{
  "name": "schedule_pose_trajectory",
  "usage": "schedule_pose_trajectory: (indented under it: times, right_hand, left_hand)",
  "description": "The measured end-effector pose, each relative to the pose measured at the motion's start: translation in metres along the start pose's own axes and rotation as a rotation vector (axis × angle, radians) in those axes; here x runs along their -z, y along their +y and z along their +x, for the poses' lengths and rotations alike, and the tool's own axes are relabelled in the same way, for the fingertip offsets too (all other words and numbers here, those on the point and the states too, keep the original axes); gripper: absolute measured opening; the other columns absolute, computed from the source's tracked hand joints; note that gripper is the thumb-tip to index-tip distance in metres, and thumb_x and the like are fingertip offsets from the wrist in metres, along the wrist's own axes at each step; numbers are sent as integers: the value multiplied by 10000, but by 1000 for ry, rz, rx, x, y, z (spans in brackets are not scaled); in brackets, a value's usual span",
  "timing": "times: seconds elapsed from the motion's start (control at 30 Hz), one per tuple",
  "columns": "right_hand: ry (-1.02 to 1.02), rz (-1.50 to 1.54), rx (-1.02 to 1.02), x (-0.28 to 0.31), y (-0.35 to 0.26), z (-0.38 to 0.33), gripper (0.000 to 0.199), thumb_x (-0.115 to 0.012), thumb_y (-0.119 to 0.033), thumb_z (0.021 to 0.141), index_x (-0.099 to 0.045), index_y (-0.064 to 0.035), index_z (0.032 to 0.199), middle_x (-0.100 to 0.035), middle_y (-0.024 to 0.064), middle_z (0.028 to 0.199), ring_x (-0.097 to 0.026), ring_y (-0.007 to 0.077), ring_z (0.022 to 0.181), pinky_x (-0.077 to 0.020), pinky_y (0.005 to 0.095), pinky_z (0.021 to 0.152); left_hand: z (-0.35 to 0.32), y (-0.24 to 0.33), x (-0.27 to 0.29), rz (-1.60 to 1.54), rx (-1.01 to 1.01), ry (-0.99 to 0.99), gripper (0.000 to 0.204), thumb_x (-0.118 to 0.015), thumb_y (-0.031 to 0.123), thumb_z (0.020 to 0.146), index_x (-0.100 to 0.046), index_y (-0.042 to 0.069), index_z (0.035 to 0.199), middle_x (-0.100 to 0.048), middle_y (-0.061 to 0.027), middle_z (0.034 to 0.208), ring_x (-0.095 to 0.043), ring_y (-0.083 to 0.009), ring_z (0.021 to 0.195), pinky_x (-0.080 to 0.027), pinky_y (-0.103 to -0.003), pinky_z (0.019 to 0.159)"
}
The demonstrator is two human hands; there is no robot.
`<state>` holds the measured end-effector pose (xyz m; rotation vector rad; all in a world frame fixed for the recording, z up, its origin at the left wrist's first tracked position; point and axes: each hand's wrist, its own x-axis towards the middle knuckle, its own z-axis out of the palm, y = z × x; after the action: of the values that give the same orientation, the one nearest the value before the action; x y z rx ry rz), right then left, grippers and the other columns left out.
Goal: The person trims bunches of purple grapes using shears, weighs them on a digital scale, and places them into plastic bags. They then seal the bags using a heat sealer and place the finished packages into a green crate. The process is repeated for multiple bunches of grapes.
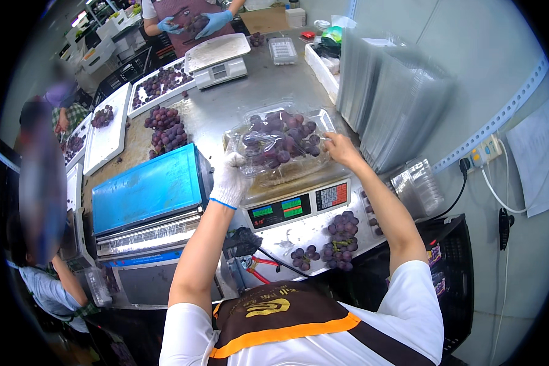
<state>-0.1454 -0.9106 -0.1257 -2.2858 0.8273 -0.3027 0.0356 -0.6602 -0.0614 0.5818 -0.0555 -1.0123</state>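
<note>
A clear plastic clamshell box (pixel 259 117) holding dark purple grapes (pixel 283 137) is over the pan of a digital scale (pixel 299 204). Whether it rests on the pan or is held just above, I cannot tell. My left hand (pixel 230 180), in a white knitted glove with a blue cuff, grips the box's left side. On the opposite side, the fingers of my bare right hand (pixel 343 150) pinch its edge. Loose grape clusters (pixel 341 241) lie in front of the scale, near a red-handled cutting tool (pixel 261 268).
Left stands a blue-topped wrapping machine (pixel 146 189), with grape bunches (pixel 166 131) behind it. Tall stacks of clear plastic boxes (pixel 396 91) line the right wall. Across the table, a blue-gloved person handles grapes by a second scale (pixel 218 58). Other people are at the left.
</note>
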Motion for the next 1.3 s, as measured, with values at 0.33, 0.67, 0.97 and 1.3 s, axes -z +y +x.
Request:
schedule_pose_trajectory:
  times: [0.33,0.67,0.97,1.3]
  right_hand:
    - [-157,279,-148,18,-6,-23,404,-502,-97,896,-492,39,1277,-677,123,815,-572,141,538,-489,284,500]
    - [-287,524,-192,29,-3,-32,401,-497,-109,934,-467,51,1300,-608,74,764,-561,119,575,-485,268,507]
    - [-359,589,-220,35,6,-38,421,-490,-112,946,-443,47,1332,-603,76,857,-573,121,666,-502,257,545]
    - [-302,549,-206,34,-4,-48,423,-530,-122,908,-490,71,1283,-633,101,864,-586,131,648,-507,262,529]
  left_hand:
    - [17,-27,-2,32,114,71,780,-357,-102,611,-388,120,1358,-521,-110,1244,-526,-299,1124,-460,-531,953]
    - [10,-40,-12,97,118,51,763,-358,-73,636,-368,94,1380,-517,-99,1274,-511,-301,1165,-431,-496,1004]
    - [14,-55,-15,482,34,268,770,-372,-63,697,-313,115,1444,-519,-111,1191,-536,-241,1009,-460,-387,919]
    - [8,-4,-3,1710,155,-56,618,-599,183,738,-459,-1,1311,-566,-274,1186,-535,-363,1148,-449,-370,908]
